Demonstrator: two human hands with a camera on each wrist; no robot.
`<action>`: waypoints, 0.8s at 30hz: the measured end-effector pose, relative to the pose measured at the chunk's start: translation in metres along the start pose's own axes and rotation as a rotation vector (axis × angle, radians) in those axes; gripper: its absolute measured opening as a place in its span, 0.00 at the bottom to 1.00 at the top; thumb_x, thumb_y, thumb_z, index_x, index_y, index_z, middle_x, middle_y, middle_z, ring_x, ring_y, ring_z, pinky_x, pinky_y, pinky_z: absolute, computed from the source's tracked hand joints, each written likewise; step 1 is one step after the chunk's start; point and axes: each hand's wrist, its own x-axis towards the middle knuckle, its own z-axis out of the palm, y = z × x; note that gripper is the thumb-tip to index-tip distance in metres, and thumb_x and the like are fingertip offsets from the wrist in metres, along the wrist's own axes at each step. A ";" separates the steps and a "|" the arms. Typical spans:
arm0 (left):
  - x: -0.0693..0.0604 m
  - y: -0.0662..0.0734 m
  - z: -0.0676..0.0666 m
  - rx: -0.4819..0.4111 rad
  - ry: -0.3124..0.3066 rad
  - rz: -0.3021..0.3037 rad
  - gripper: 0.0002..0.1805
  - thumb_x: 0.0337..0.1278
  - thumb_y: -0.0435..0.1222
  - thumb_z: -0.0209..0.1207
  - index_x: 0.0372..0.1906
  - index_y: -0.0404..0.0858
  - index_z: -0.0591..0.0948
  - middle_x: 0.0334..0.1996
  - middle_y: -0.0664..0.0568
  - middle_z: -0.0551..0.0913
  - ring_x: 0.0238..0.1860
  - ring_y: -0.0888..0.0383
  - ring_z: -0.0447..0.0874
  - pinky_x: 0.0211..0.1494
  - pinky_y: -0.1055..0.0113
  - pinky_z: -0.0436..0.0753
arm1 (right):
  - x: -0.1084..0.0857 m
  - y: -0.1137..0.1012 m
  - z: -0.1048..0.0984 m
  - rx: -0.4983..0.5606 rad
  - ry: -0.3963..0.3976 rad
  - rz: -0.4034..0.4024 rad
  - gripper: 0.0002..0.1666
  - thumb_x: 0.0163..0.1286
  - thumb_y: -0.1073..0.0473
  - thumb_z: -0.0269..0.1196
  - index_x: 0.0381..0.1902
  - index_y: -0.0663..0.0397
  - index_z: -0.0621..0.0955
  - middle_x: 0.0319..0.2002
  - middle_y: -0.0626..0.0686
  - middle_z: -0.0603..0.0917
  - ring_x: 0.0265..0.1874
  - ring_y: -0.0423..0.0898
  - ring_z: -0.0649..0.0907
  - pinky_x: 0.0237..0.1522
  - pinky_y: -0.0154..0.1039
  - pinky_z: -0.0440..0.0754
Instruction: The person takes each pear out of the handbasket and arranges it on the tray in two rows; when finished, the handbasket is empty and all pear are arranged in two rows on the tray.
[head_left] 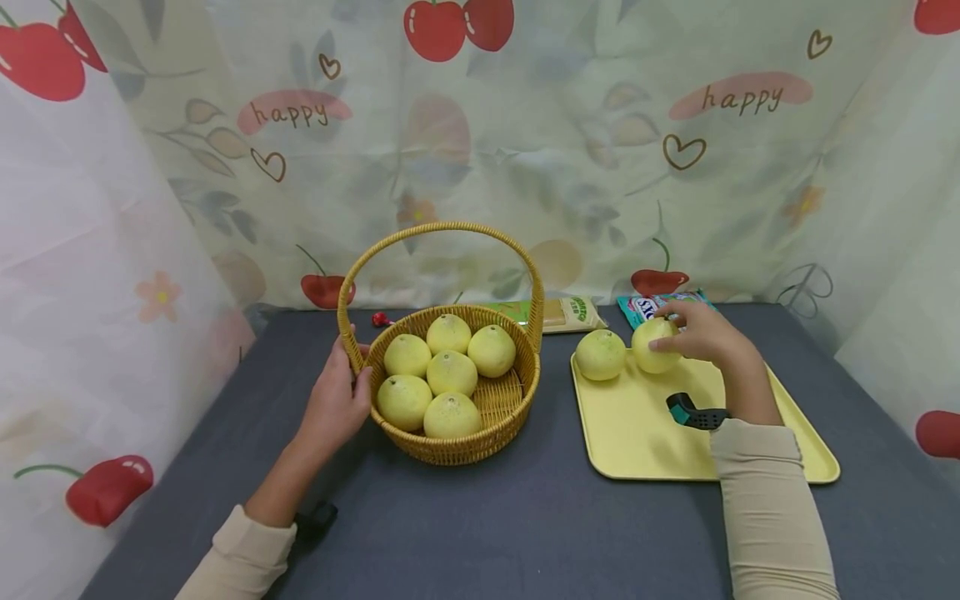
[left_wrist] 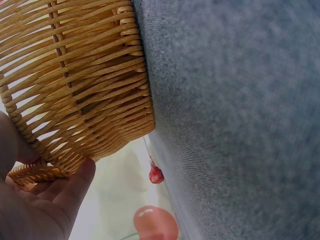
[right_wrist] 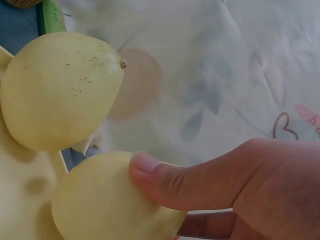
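Observation:
In the head view a wicker basket [head_left: 457, 450] with a tall arched handle holds several round, pale yellow-green fruits [head_left: 450, 372]. My left hand [head_left: 337, 396] grips the basket's left side at the foot of the handle; the left wrist view shows its thumb and fingers around the woven rim [left_wrist: 37, 172]. On the right my right hand [head_left: 701, 333] holds one pale yellow-green fruit [right_wrist: 110, 200] between thumb and fingers, over the back edge of a yellow tray [head_left: 630, 442]. Left of it, a second fruit [head_left: 601, 355] sits at the tray's back left corner.
Behind the basket and tray lie a green and tan packet [head_left: 573, 315] and a blue packet [head_left: 641, 308]. A small red item [head_left: 381, 319] lies left of the basket's back. Dark grey cloth [head_left: 480, 533] covers the table, and a printed curtain [head_left: 480, 150] hangs behind it.

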 end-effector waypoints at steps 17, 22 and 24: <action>0.000 0.000 0.000 0.003 0.001 0.008 0.35 0.72 0.27 0.51 0.77 0.28 0.51 0.58 0.35 0.75 0.55 0.39 0.76 0.51 0.43 0.76 | 0.002 0.000 0.006 0.064 -0.035 0.008 0.41 0.63 0.54 0.73 0.64 0.74 0.70 0.61 0.80 0.69 0.52 0.71 0.78 0.48 0.59 0.80; -0.001 0.001 0.000 0.001 0.004 0.007 0.35 0.72 0.27 0.51 0.77 0.27 0.51 0.58 0.35 0.74 0.55 0.39 0.76 0.51 0.43 0.76 | 0.003 0.000 0.006 0.075 -0.032 0.009 0.40 0.63 0.54 0.73 0.63 0.72 0.71 0.61 0.78 0.69 0.59 0.72 0.72 0.52 0.61 0.76; -0.001 0.001 0.000 0.001 0.004 0.009 0.35 0.72 0.27 0.51 0.77 0.27 0.51 0.58 0.35 0.74 0.56 0.39 0.75 0.52 0.43 0.76 | 0.003 0.000 0.007 0.077 -0.031 0.007 0.40 0.63 0.53 0.73 0.64 0.72 0.71 0.62 0.78 0.69 0.61 0.72 0.70 0.53 0.62 0.75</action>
